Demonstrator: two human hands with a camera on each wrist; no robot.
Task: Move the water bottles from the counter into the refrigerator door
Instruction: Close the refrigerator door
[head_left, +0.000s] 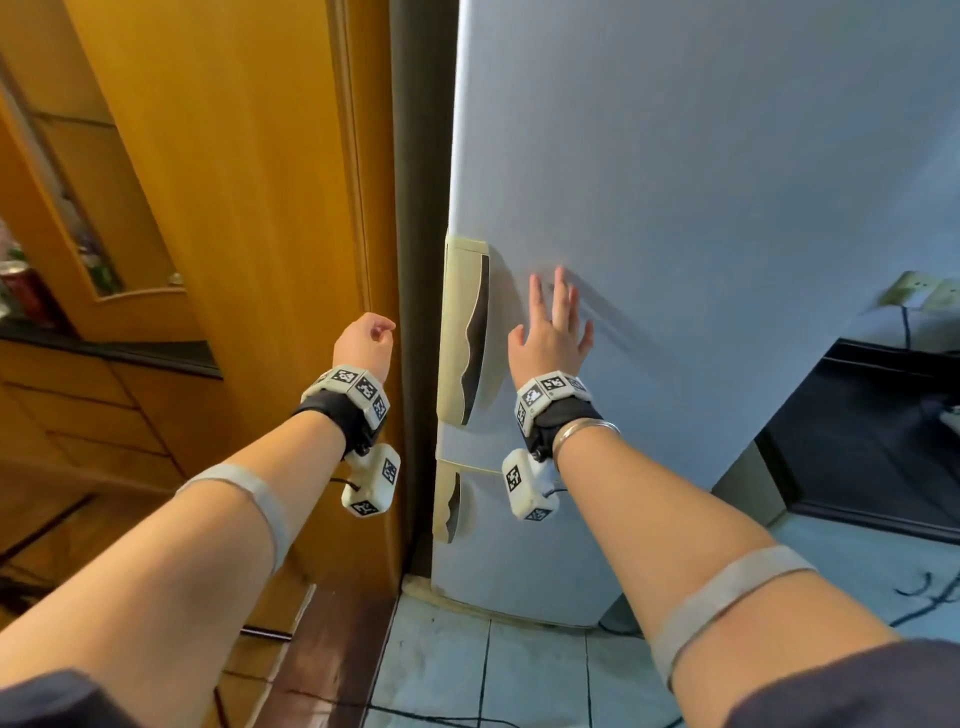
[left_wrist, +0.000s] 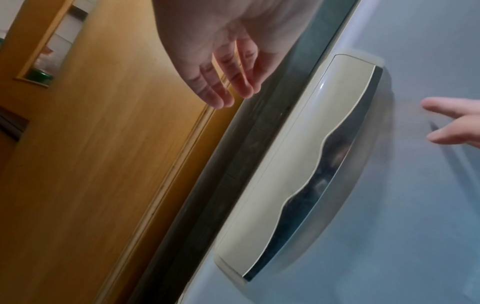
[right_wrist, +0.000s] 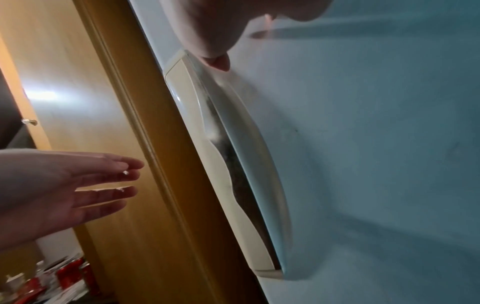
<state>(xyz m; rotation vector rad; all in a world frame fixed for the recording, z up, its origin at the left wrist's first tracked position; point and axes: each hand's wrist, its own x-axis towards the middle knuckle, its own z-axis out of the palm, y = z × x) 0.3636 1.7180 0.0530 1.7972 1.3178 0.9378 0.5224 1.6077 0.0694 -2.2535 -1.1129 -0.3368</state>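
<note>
The pale blue refrigerator door (head_left: 675, 208) looks closed. Its cream handle (head_left: 465, 332) runs down the left edge and also shows in the wrist views (left_wrist: 298, 164) (right_wrist: 207, 164). My right hand (head_left: 553, 322) lies flat on the door just right of the handle, fingers straight and spread, holding nothing. My left hand (head_left: 363, 338) hovers left of the handle, in front of the dark gap beside the wooden panel. Its fingers (left_wrist: 221, 82) hang relaxed and empty. I see no water bottle plainly in any view.
A tall wooden cabinet panel (head_left: 234, 208) stands close on the refrigerator's left. A dark counter (head_left: 130, 353) at far left carries red cans (head_left: 23, 291) and clutter. A second handle (head_left: 449, 504) sits on the lower door. Cables (head_left: 924, 597) lie on the tiled floor at right.
</note>
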